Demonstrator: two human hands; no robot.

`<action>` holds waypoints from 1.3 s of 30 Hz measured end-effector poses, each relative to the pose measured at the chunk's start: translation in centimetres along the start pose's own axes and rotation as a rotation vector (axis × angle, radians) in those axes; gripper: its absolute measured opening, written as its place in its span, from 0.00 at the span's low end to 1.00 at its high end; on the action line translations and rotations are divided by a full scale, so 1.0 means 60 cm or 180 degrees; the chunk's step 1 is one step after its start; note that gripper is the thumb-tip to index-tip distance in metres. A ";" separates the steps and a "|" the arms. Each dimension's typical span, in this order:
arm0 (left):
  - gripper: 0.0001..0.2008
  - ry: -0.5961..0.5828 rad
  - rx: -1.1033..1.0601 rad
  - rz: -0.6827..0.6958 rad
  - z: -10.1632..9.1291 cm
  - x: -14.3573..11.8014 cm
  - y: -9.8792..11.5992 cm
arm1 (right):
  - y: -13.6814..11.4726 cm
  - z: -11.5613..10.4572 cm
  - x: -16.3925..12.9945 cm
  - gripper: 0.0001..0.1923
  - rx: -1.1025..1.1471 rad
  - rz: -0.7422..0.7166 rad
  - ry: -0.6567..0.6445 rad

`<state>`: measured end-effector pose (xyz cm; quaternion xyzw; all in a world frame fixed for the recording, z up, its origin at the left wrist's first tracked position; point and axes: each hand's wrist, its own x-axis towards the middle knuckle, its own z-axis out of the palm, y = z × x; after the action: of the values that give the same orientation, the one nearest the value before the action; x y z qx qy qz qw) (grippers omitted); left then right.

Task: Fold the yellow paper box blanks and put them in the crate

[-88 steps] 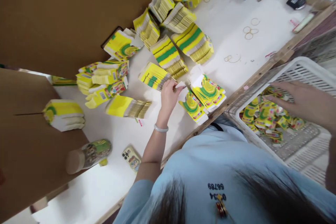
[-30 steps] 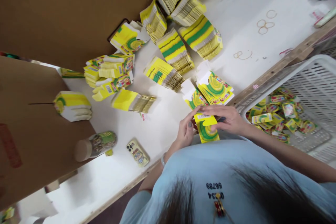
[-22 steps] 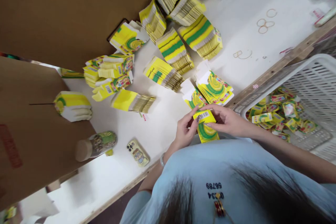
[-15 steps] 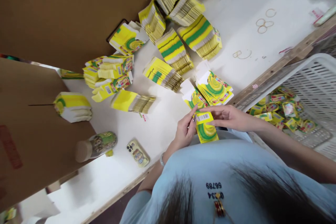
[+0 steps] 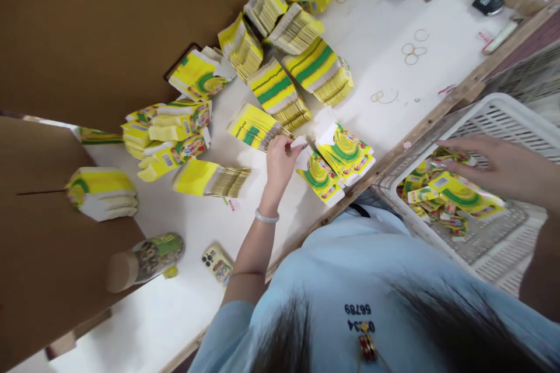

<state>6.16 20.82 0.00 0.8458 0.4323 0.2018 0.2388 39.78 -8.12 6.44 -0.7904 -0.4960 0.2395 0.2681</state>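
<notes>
Nearest the camera, a light blue shirt [image 5: 350, 280] is seen from above. Just beyond it, over the white slatted plastic basket [image 5: 499, 122] beside the worktop's near edge, the right hand [image 5: 503, 166] is held flat with fingers spread wide, and a yellow-and-green folded cardboard carton [image 5: 464, 195] lies just beneath it on the heap of small yellow sachets [image 5: 426, 201]; whether the carton is gripped cannot be told. On the white worktop [image 5: 385, 29], close to the near edge, the left hand [image 5: 280, 157] is pinched on the white flap of a flat yellow-and-green carton blank [image 5: 317, 172] at the top of a small pile. Farther in, banded bundles of flat carton blanks [image 5: 280, 90] are fanned out towards the brown cardboard sheet [image 5: 109, 29]. Loose rubber bands [image 5: 413, 52] are scattered near the far edge.
</notes>
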 end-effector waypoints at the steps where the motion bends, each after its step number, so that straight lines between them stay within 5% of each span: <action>1: 0.13 -0.0003 0.0069 0.0117 -0.003 0.004 -0.001 | -0.013 0.007 0.001 0.25 -0.0191 0.0003 0.0019; 5: 0.16 0.0235 0.0215 0.0717 -0.032 -0.008 0.011 | -0.132 0.092 0.035 0.20 0.0114 -0.0373 0.0110; 9: 0.19 0.0580 -0.0232 0.0693 -0.071 -0.050 0.052 | -0.245 0.213 0.079 0.24 0.0541 -0.1347 0.0811; 14: 0.19 0.0932 -0.0729 0.0338 -0.112 -0.107 0.100 | -0.286 0.305 0.090 0.23 0.0502 -0.1865 0.1046; 19: 0.25 0.0875 -0.1663 0.0519 -0.089 -0.136 0.105 | -0.285 0.293 0.075 0.17 0.0837 -0.2139 0.1245; 22: 0.45 -0.0010 -0.1924 0.0948 -0.051 -0.148 0.109 | -0.292 0.275 0.070 0.18 0.0930 -0.1843 0.1455; 25: 0.39 -0.0608 -0.1854 0.1181 -0.026 -0.156 0.119 | -0.300 0.267 0.066 0.18 0.1075 -0.1711 0.1624; 35: 0.20 -0.0285 -0.2175 0.0018 -0.033 -0.182 0.122 | -0.297 0.287 0.046 0.12 0.2417 -0.0587 0.1100; 39: 0.27 -0.0143 -0.2808 -0.0389 -0.022 -0.205 0.132 | -0.284 0.302 0.028 0.19 0.2857 -0.0566 0.1054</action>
<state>3.75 6.91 3.97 0.6401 0.3487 0.3340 0.5976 17.56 3.01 4.09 -0.5787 -0.3601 0.2771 0.6772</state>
